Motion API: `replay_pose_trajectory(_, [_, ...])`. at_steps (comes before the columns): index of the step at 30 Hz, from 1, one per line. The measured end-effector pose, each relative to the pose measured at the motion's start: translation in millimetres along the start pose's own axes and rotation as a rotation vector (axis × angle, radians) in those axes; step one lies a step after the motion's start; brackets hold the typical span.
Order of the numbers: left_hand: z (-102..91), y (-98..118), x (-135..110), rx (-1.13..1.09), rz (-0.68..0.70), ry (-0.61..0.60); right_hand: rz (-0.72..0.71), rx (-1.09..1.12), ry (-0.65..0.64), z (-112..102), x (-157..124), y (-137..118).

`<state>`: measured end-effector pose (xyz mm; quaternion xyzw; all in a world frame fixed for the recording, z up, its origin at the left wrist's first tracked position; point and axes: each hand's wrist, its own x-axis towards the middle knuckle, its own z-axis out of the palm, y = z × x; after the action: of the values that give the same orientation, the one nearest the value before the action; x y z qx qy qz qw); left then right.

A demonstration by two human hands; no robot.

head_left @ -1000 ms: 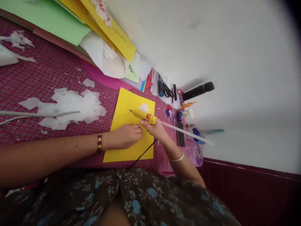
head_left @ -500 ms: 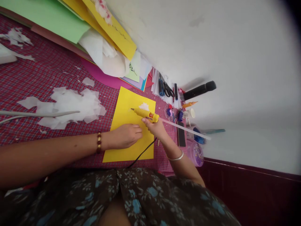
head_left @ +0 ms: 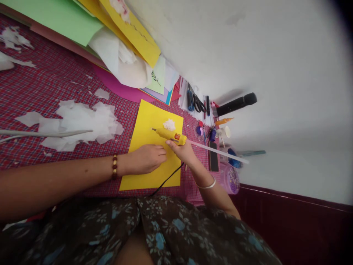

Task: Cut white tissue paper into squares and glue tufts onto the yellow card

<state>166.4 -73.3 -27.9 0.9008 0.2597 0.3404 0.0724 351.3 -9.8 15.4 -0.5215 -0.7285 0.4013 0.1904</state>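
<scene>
My right hand [head_left: 184, 150] is wrapped round a yellow hot glue gun [head_left: 171, 135], its nozzle pointing left over a yellow sheet of paper [head_left: 154, 180]. A long whitish glue stick [head_left: 220, 151] sticks out of the gun's back end. Just above the gun, a white ruffled paper flower [head_left: 169, 124] lies on the sheet. My left hand [head_left: 146, 159] rests on the sheet's left part, below the nozzle. Its fingers are curled together, and whatever may be inside them is hidden. A black cord [head_left: 167, 180] runs from near my right hand down across the sheet.
White paper pieces [head_left: 79, 123] lie in a heap on the checked cloth [head_left: 68, 77], with a grey cable [head_left: 46, 133] across them. Coloured sheets [head_left: 63, 22] are stacked at the back. Scissors [head_left: 198, 103], a phone [head_left: 213, 156] and a purple tub [head_left: 230, 180] line the wall side.
The glue gun's nozzle has shifted very slightly left, and more of the white flower shows above it. My left hand has stayed in nearly the same place.
</scene>
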Motion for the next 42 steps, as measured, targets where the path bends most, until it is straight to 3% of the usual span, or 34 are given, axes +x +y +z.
replay_pose_trajectory(8, [-0.2, 0, 0, 0.000, 0.005, 0.012, -0.016, 0.015, -0.067, -3, -3, -1])
replay_pose_trajectory(20, [2.8, 0, -1, 0.001, 0.000, 0.021, 0.052, -0.018, 0.024, 3, 0, 3])
replay_pose_trajectory(29, [0.4, 0, -2, 0.010, -0.016, -0.036, 0.001, 0.000, -0.041, -3, -1, -1])
replay_pose_trajectory(42, [0.1, -1, -1, 0.005, -0.006, -0.010, 0.035, 0.006, 0.012, 0, -1, 3])
